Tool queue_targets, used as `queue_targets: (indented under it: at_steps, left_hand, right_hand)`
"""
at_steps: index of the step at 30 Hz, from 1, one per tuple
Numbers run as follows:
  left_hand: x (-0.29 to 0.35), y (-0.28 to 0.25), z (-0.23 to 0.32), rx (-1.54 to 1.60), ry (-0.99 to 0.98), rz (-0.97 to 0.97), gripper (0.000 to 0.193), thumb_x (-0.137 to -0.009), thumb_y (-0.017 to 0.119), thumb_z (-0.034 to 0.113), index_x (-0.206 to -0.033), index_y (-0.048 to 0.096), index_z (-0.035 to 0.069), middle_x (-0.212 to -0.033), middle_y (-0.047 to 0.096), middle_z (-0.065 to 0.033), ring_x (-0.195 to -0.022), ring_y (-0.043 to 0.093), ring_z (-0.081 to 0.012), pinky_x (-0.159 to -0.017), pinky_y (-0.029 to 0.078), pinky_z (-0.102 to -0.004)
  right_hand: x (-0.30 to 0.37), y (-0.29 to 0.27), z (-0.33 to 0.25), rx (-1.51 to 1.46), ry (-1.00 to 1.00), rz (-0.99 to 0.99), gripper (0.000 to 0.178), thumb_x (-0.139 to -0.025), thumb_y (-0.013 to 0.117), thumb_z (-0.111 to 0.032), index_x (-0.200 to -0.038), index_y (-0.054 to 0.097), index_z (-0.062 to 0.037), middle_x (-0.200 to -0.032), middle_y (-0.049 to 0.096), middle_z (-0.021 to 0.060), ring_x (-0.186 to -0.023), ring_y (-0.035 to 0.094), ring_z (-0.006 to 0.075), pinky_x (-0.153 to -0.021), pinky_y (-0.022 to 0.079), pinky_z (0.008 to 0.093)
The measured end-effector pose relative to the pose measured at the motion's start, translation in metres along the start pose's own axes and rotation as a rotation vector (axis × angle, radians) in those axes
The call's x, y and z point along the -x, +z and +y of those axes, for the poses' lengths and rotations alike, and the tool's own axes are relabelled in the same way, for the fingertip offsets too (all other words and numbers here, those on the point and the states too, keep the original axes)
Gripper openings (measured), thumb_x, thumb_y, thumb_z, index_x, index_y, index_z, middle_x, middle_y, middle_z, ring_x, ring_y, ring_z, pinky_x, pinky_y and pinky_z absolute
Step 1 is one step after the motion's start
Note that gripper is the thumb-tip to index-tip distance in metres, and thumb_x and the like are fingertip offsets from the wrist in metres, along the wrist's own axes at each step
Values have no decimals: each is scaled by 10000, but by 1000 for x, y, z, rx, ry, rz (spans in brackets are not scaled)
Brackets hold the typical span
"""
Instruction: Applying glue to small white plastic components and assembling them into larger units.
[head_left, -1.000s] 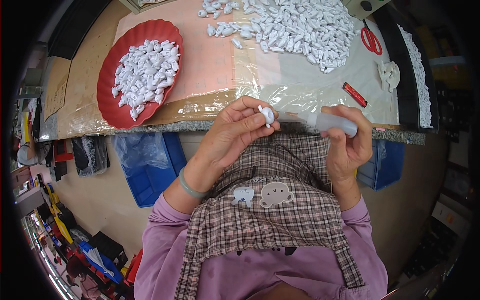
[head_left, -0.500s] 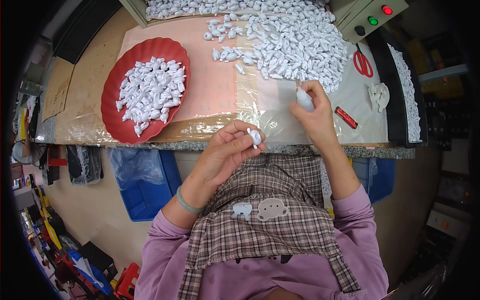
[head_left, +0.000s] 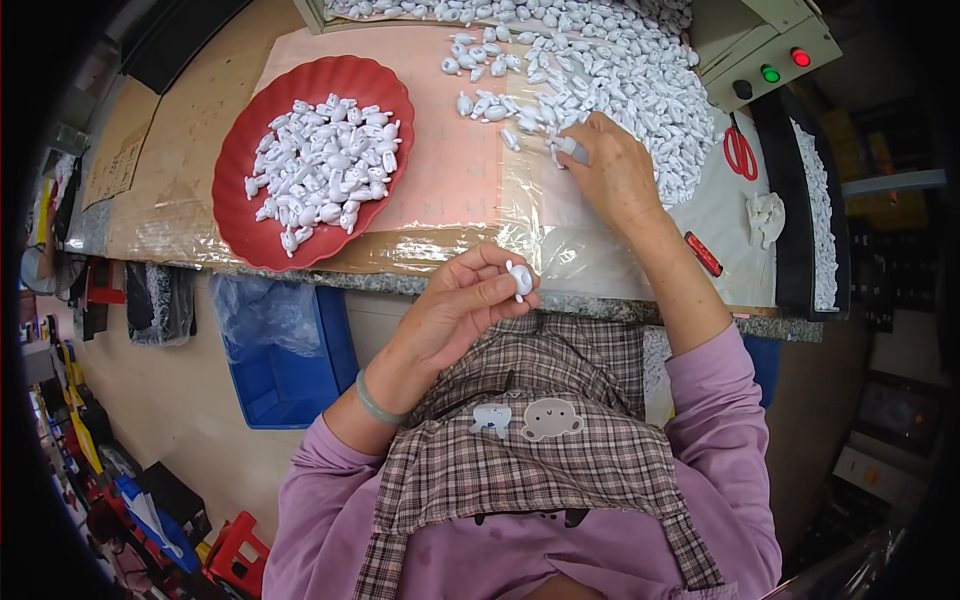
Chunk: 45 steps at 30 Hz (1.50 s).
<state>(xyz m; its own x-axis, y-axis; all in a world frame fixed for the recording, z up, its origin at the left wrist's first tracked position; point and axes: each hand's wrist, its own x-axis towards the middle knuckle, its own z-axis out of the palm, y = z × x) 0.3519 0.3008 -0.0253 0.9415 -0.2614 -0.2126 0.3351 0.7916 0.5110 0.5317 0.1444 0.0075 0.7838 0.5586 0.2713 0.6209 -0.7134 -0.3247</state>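
Note:
A small white figurine [head_left: 520, 281] with thin protruding parts is pinched between the thumb and fingers of my left hand [head_left: 455, 300], just in front of the table's edge. My right hand [head_left: 615, 175] is wrapped round a small white squeeze bottle [head_left: 573, 150], held tilted with its tip pointing left. A little white piece shows by the bottle's tip; whether the two touch is unclear. Beyond that hand spreads a large heap of white pieces [head_left: 640, 110], with several rounder ones [head_left: 480, 58] lying loose at its left.
A red scalloped bowl [head_left: 235, 190] full of white figurines stands at the left. Right of the heap lie red-handled scissors [head_left: 740, 155], a red cutter-like tool [head_left: 703, 254] and a crumpled white scrap [head_left: 765, 220]. A black tray [head_left: 797, 265] holds more pieces. Below the table sits a blue bin [head_left: 285, 385].
My right hand has swung left and farther over the table with the bottle, tipping it from upright toward the left. My left hand keeps its pinch on the figurine. The view has shifted slightly.

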Motion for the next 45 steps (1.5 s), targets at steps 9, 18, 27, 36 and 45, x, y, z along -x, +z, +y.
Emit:
queue_targets:
  at_steps: [9,18,27,36,45]
  left_hand:
    - [6,2,4,3,-29,45,352,-881,614,86,-1212,542,-9,-1016,622,-111,-870,642,-174,-775,557,-248]
    - [5,7,4,-36,41,86,307,-874,614,59,-1169,583,-20,-1064,633,-144,-912,654,-204,-807,559,-280]
    - [-1,15,-4,-252,69,76,289,-876,612,37,-1156,590,-31,-1043,642,-133,-892,656,-196,-805,547,-281]
    - [-1,19,-10,-457,167,67,298,-834,629,-46,-1131,601,-38,-1023,628,-112,-908,640,-169,-817,540,-267]
    - [3,24,-9,-761,353,17,299,-794,648,-83,-1086,649,-21,-975,588,-83,-883,623,-137,-781,552,-219]
  right_hand:
    - [2,-15,-6,-77,-138,-89,249,-744,681,-56,-988,633,-50,-917,597,117,-834,603,324,-747,485,389]
    - [49,-32,-13,-1056,348,-256,153,-823,669,-40,-955,650,33,-830,646,58,-755,640,125,-653,507,235]
    - [112,-39,-47,-1057,259,-59,132,-801,674,42,-931,656,37,-805,624,68,-720,640,141,-633,533,230]
    - [118,-40,-48,-688,-11,29,167,-730,725,31,-886,671,2,-771,631,65,-674,630,127,-582,504,228]
    - [134,-28,-54,-896,158,-18,120,-781,676,52,-886,631,15,-771,645,80,-585,618,120,-503,495,230]
